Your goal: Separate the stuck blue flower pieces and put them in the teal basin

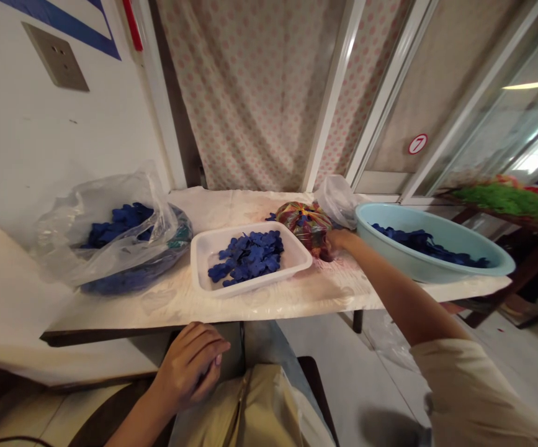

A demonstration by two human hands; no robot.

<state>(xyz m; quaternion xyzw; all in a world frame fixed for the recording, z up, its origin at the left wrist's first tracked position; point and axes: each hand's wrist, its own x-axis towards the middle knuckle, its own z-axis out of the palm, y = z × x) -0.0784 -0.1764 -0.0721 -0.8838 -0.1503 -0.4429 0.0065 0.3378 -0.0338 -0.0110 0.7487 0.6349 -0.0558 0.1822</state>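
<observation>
Bundle: a multicoloured plastic bundle, knotted and packed tight, on the table's far half, between tray and basin.

Right hand: a right hand against the bundle's right side, fingers partly hidden; grasp or mere touch impossible to tell.

Left hand: a left hand below the table's near edge, fingers curled loosely, nothing visible in them.

Right of hand: a pale blue plastic basin, rim just beside the wrist, holding blue cut-out pieces.

Left of bundle: a white plastic tray, corner just beside the bundle, heaped with blue cut-outs.

Far left: a clear plastic bag around more blue pieces, over a dark blue bowl.

Behind basin: a crumpled clear bag, touching the basin's rim.

Surface: a white-covered table, its near edge running below tray and basin, the basin's rim reaching past it.

Room: a pink-dotted curtain behind; a white wall at left; a red-and-green heap on a wooden table at far right; a tiled floor below.
</observation>
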